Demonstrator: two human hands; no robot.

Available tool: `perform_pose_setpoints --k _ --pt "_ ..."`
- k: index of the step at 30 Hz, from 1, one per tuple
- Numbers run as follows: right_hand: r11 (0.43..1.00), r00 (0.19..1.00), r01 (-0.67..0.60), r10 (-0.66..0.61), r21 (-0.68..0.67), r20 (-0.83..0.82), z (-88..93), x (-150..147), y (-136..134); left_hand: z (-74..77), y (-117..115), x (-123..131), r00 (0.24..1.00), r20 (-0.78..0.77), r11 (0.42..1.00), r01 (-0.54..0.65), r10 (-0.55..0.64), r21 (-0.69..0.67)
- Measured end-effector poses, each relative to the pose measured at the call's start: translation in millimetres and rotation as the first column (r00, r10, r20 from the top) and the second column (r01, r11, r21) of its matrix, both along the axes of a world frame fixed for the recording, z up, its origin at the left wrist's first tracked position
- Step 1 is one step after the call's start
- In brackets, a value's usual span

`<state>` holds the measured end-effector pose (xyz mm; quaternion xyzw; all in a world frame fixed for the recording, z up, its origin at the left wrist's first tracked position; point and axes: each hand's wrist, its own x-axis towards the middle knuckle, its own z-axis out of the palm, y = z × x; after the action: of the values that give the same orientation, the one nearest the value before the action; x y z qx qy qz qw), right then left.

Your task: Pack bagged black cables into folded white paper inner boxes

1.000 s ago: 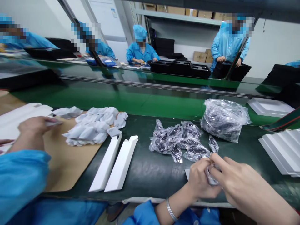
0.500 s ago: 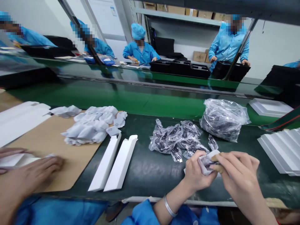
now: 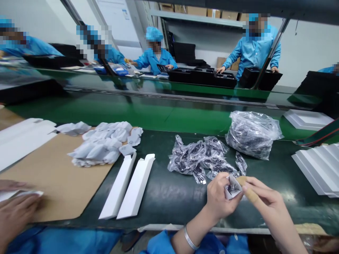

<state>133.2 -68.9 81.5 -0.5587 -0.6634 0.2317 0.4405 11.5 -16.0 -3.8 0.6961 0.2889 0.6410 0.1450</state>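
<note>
My left hand (image 3: 220,195) is wrapped around a narrow white carton (image 3: 228,193), whose open end faces up towards me. Something dark in clear plastic shows inside the opening. At the right rim of that carton, the thumb and forefinger of my right hand (image 3: 261,197) close on its edge; both have tan coverings. Just beyond my hands lies a pile of dark items in clear plastic bags (image 3: 197,157), with a single bagged piece (image 3: 241,163) to its right. Two long white cartons (image 3: 136,187) lie side by side to the left of my hands.
Brown cardboard (image 3: 79,190) at left bears a heap of whitish wrapped packets (image 3: 106,141). A co-worker's hands (image 3: 19,208) handle something white there. A large clear bag (image 3: 253,135) of dark items stands behind, white cartons (image 3: 319,169) lie right. Co-workers in blue stand across the green belt (image 3: 148,109).
My right fingers have drawn back from the carton's opening to its right rim, so the inside shows. The co-worker's hands at left have moved further left. Across the belt, people have shifted their arms.
</note>
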Motion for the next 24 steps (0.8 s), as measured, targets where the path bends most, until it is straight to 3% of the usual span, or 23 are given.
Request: perform_pose_setpoints --k 4,9,12,14,19,21,24 --pt "0.988 0.994 0.057 -0.07 0.14 0.087 1.7 -14 -3 -8.4 -2 3 0.999 0.047 1.0 -0.008 0.007 0.022" --pt "0.913 0.947 0.074 -0.19 0.401 0.26 2.0 -25 -10 -15.6 -9 7 0.996 0.061 0.998 -0.058 0.058 0.004" --pt "0.881 0.881 0.067 -0.273 0.468 0.388 -2.9 -28 -13 -12.5 -10 6 0.996 0.036 0.997 -0.077 0.077 -0.001" --pt "0.859 0.794 0.067 -0.354 0.507 0.495 -6.2 -29 -15 -8.5 -10 6 0.995 0.01 0.995 -0.1 0.1 0.021" --pt "0.828 0.5 -0.233 -0.348 0.51 0.793 -6.6 -29 -21 -7.4 -14 7 0.99 0.022 0.989 -0.143 0.143 0.022" --pt "0.81 0.459 -0.291 -0.349 0.51 0.817 -6.2 -31 -22 -13.5 -17 10 0.992 0.055 0.993 -0.112 0.114 -0.041" --pt "0.809 0.48 -0.294 -0.336 0.509 0.811 -8.4 -36 -23 -23.0 -19 14 0.984 0.173 0.994 -0.017 0.036 -0.107"
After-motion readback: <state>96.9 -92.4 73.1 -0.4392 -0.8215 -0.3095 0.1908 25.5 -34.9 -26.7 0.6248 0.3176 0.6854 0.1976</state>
